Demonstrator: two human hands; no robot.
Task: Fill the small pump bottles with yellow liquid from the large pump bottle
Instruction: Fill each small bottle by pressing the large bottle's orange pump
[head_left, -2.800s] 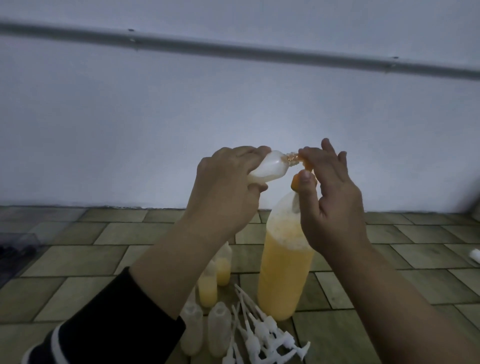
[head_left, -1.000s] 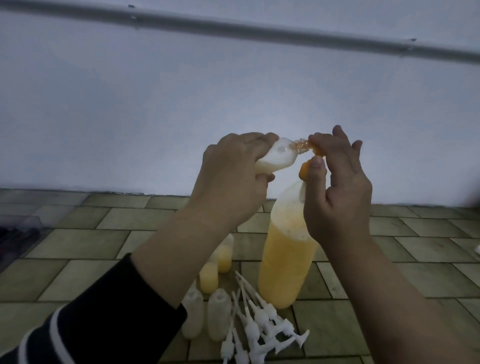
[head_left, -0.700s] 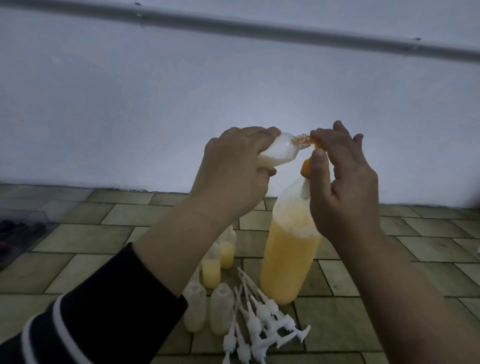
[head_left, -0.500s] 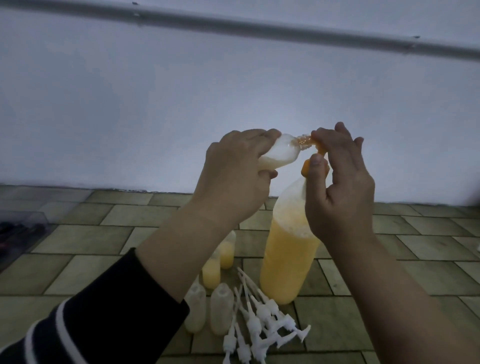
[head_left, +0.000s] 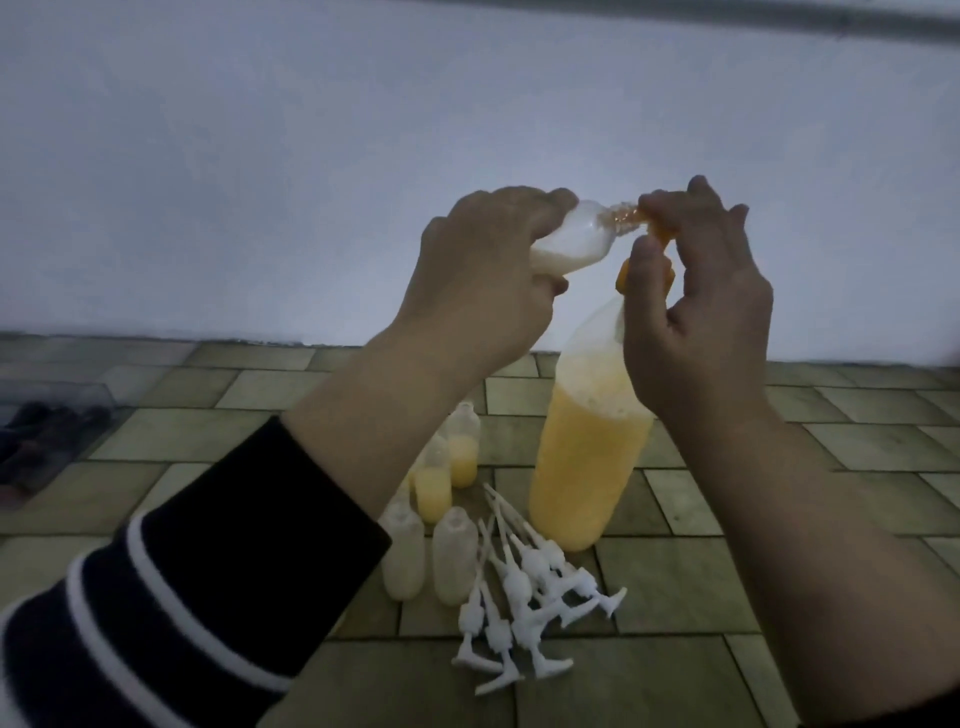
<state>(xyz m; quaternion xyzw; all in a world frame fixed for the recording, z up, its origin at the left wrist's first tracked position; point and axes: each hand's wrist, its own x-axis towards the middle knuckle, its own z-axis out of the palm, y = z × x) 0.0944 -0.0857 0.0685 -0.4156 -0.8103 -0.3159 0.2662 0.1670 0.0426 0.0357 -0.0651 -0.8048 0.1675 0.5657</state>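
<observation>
My left hand (head_left: 483, 280) grips a small translucent bottle (head_left: 213, 241), tilted almost on its side with its mouth pointing right. That mouth meets the orange pump spout (head_left: 657, 234) of the large bottle (head_left: 589, 462), which stands on the tiled floor about two thirds full of yellow liquid. My right hand (head_left: 696, 306) holds the orange pump head, thumb on its front and fingers over the top. A little pale liquid lies in the small bottle.
On the floor left of the large bottle stand two small bottles partly filled with yellow (head_left: 434, 480) and two empty ones (head_left: 454, 561). A pile of white pump tops (head_left: 524, 592) lies in front. A dark transparent box (head_left: 41, 431) sits at far left. A white wall stands behind.
Both hands stay at the pump spout with the small bottle. The view has shifted slightly, and the liquid pooled in the small bottle looks a little larger than 2.8 s ago.
</observation>
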